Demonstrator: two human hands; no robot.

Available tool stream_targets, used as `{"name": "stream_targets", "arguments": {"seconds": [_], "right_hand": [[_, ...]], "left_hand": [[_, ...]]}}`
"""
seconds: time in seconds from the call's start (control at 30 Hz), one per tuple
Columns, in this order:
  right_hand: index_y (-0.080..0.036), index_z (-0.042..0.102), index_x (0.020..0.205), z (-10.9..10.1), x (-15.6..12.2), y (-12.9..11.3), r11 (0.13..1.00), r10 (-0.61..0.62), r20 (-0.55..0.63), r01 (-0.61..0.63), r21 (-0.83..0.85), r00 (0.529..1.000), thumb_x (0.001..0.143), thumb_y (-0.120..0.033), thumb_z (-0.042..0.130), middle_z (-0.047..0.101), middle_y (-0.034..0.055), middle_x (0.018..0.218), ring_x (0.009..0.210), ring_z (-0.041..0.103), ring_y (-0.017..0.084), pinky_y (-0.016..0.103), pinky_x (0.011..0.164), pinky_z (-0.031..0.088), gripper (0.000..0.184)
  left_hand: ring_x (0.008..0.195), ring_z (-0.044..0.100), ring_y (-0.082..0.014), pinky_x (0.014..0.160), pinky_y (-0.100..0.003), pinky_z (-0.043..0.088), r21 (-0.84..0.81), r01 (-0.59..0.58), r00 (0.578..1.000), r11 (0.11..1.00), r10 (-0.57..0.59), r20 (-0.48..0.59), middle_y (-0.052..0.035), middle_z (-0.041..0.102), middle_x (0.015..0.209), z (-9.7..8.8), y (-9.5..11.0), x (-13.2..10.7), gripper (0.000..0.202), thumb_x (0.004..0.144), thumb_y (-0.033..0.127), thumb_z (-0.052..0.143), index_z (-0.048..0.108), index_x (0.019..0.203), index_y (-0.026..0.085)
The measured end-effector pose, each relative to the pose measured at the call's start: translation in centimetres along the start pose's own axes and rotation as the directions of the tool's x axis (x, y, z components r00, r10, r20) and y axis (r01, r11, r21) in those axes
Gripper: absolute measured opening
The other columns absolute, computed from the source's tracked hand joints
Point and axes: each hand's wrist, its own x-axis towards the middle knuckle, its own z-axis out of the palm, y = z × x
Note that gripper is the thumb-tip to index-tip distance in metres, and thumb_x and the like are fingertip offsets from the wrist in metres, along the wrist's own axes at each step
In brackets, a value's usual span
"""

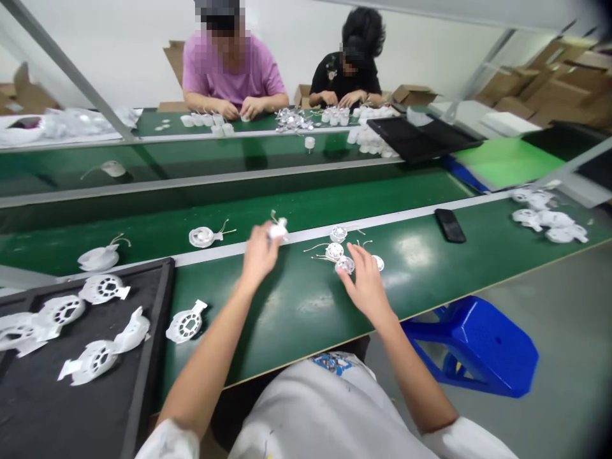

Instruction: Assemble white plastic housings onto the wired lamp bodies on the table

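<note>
Over the pale rail at the bench's far edge, my left hand (262, 252) is closed on a white plastic part with thin wires (278, 229), slightly blurred. On the green bench, my right hand (367, 280) has its thumb and fingers around a small round white part with wires (344, 265). Touching or close beside that one lie two similar discs, a wired disc (334, 251) and a farther disc (338, 234). Another round white part (378, 262) shows just right of my right fingers. To the left, a white ring-shaped housing with a tab (186, 325) lies on the bench.
A black tray (162, 319) at left holds several white housings (102, 288). Wired white assemblies (203, 237) sit on the green belt beyond the rail. A black phone (450, 225) and more white housings (549, 220) lie right. A blue stool (497, 344) stands below. Two people work opposite.
</note>
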Motion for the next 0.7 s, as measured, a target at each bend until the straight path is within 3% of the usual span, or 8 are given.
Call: {"name": "stream_targets", "arguments": {"seconds": [0.1,0.17,0.23,0.3,0.37,0.47,0.57,0.7], "right_hand": [[-0.023,0.059,0.149,-1.0,0.0,2.8,0.989,0.107,0.071,-0.114,0.099,0.992,0.107,-0.043,0.053,0.061,0.0169,0.139,0.130,0.061,0.034,0.059,0.111,0.052,0.047],[-0.024,0.066,0.139,-0.7,-0.7,3.2,0.979,0.128,0.111,-0.144,0.145,0.986,0.106,-0.043,0.053,0.064,0.0143,0.128,0.107,0.069,0.028,0.051,0.096,0.062,0.040],[-0.024,0.067,0.134,0.1,-1.8,2.6,0.969,0.153,0.127,-0.174,0.175,0.980,0.105,-0.044,0.056,0.062,0.0130,0.124,0.092,0.069,0.023,0.043,0.084,0.066,0.038],[-0.024,0.065,0.135,1.1,-3.0,1.3,0.954,0.180,0.155,-0.210,0.214,0.971,0.103,-0.046,0.060,0.060,0.0117,0.122,0.088,0.068,0.020,0.038,0.077,0.068,0.039],[-0.025,0.061,0.142,2.3,-3.8,-0.6,0.928,0.198,0.209,-0.251,0.274,0.958,0.100,-0.046,0.065,0.059,0.0101,0.120,0.086,0.068,0.019,0.034,0.072,0.068,0.047],[-0.030,0.055,0.152,4.1,-4.4,-3.8,0.895,0.173,0.321,-0.284,0.343,0.931,0.098,-0.042,0.068,0.056,0.0075,0.116,0.084,0.067,0.017,0.032,0.070,0.068,0.057],[-0.031,0.066,0.143,5.4,-4.2,-6.0,0.914,0.112,0.375,-0.244,0.325,0.920,0.099,-0.040,0.067,0.056,0.0066,0.113,0.086,0.067,0.017,0.032,0.075,0.067,0.045],[-0.031,0.075,0.129,5.9,-3.1,-6.5,0.947,0.045,0.396,-0.165,0.276,0.917,0.100,-0.042,0.068,0.058,0.0060,0.110,0.081,0.067,0.017,0.032,0.073,0.065,0.032]], "left_hand": [[0.139,0.051,-0.0454,0.119,-0.067,0.033,0.123,0.047,0.993,0.991,-0.032,-0.116,-0.0263,0.059,0.141,-1.3,-1.3,5.4,0.057,0.095,0.032,0.058,0.055,0.147,0.010],[0.146,0.044,-0.0459,0.121,-0.065,0.031,0.178,0.076,0.986,0.981,-0.049,-0.156,-0.0277,0.053,0.147,-1.8,-2.0,5.6,0.067,0.089,0.029,0.063,0.049,0.152,0.008],[0.148,0.039,-0.0437,0.122,-0.060,0.031,0.223,0.089,0.961,0.971,-0.025,-0.276,-0.0276,0.048,0.153,-1.6,-2.1,2.6,0.074,0.088,0.028,0.064,0.041,0.156,0.008],[0.140,0.049,-0.0381,0.119,-0.056,0.036,0.249,0.021,0.942,0.968,0.064,-0.329,-0.0222,0.054,0.146,-0.8,-1.5,-2.8,0.065,0.092,0.028,0.060,0.044,0.153,0.013],[0.122,0.061,-0.0313,0.111,-0.050,0.043,0.214,-0.135,0.978,0.968,0.164,-0.127,-0.0131,0.066,0.130,0.5,-0.4,-9.1,0.051,0.096,0.030,0.060,0.052,0.146,0.021],[0.126,0.060,-0.0315,0.108,-0.048,0.044,0.160,-0.169,0.976,0.973,0.142,0.166,-0.0115,0.065,0.138,2.6,1.5,-16.4,0.069,0.094,0.038,0.071,0.042,0.155,0.026],[0.127,0.059,-0.0322,0.108,-0.048,0.042,0.212,-0.033,0.998,0.977,0.020,0.066,-0.0135,0.064,0.139,3.9,2.1,-19.2,0.067,0.097,0.037,0.071,0.040,0.155,0.022],[0.121,0.060,-0.0320,0.104,-0.048,0.041,0.254,0.074,0.997,0.964,-0.066,-0.041,-0.0122,0.068,0.131,4.1,2.4,-19.0,0.053,0.098,0.041,0.070,0.051,0.144,0.022]]}}
